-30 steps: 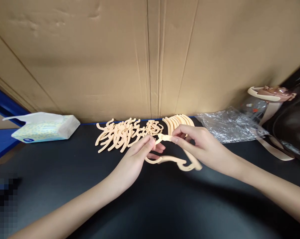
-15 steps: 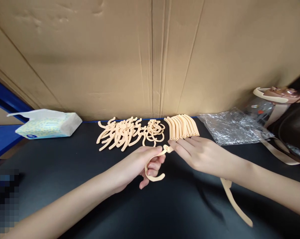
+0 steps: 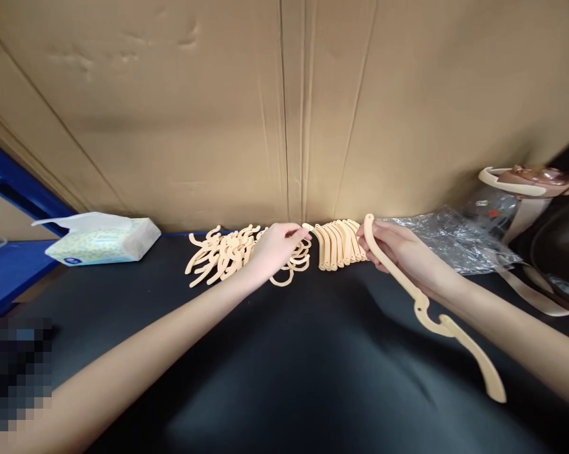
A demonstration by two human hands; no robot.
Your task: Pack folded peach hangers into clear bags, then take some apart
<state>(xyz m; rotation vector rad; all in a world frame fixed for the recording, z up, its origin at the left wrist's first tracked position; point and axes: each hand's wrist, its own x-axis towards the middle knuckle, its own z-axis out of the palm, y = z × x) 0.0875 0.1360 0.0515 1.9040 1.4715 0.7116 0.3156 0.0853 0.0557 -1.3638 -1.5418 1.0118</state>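
Note:
My left hand (image 3: 280,247) reaches over the pile, its thumb and fingertips pinched at the upper end of the leftmost beige hanger arm (image 3: 316,243) in a neat row. Most of its other fingers are hidden. In my right hand (image 3: 400,249) is a partly assembled beige hanger (image 3: 397,268), gripped near its upper end. Past a small disc with a hole, the hanger bends into a notch, and its other arm hangs down to the right. Left of the row lies a loose pile of curved beige pieces (image 3: 222,255), with several hooks (image 3: 284,277) at its right side.
A tissue pack (image 3: 104,239) sits at the left by a blue frame (image 3: 14,183). At the right lie crumpled clear plastic (image 3: 440,236) and a bottle with a brown lid (image 3: 544,180). Cardboard (image 3: 171,113) stands behind the black table (image 3: 265,378).
My hands have moved apart. The left went up and forward to the row, and the hook it held is no longer visible in it. My right hand has turned, bringing the hanger into view.

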